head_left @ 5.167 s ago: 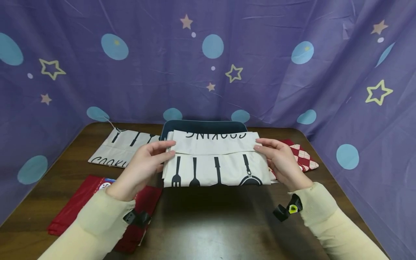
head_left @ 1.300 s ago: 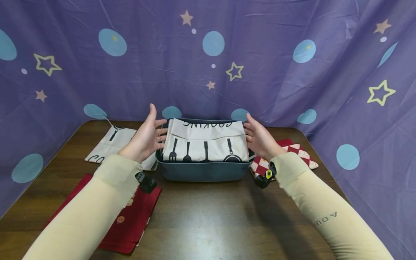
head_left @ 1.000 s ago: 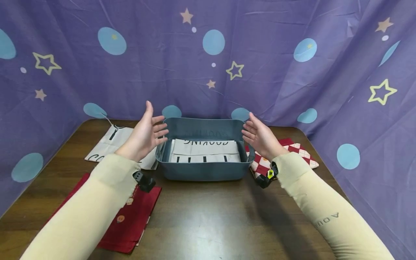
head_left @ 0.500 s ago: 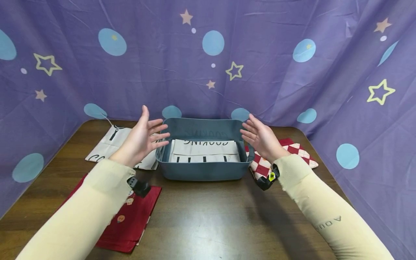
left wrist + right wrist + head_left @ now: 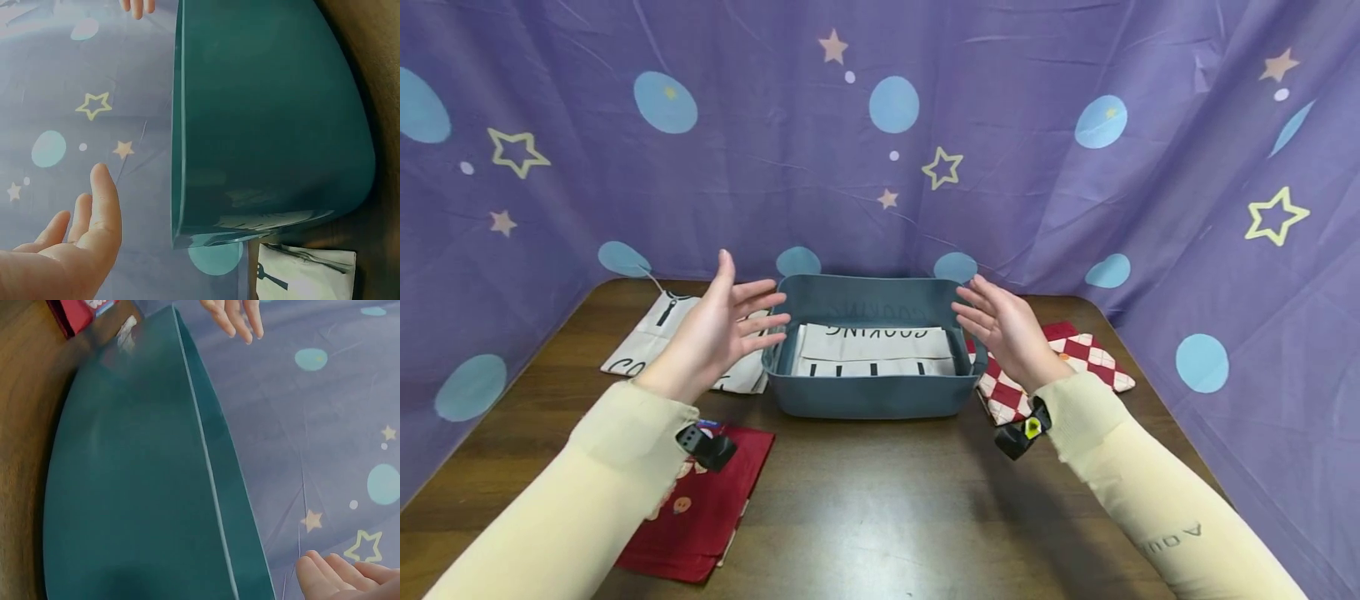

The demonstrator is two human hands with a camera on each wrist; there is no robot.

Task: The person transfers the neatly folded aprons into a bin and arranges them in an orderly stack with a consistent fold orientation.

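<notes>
In the head view a blue-grey plastic bin (image 5: pixel 872 396) stands near the back of the table. Inside it lies a folded white apron-like cloth (image 5: pixel 874 342) printed with "COOKING" and black utensil shapes. My left hand (image 5: pixel 711 329) hovers by the bin's left end, fingers spread and thumb up, holding nothing. At the right end my right hand (image 5: pixel 1007 329) hovers with its fingers extended, also holding nothing. Both wrist views show the bin's wall (image 5: pixel 275 119) beside the hands, with a gap between.
Another white printed cloth (image 5: pixel 647 333) lies left of the bin. A folded red cloth (image 5: pixel 722 500) is at the front left, partly under the left forearm. Red-and-white checked cloth (image 5: pixel 1093 358) lies to the right. A purple curtain (image 5: pixel 880 225) hangs behind the table (image 5: pixel 880 500).
Both hands held the folded white cloth above the bin, then let it go; it dropped inside. Since then the left hand has drawn back slightly left and down, the right slightly down.
</notes>
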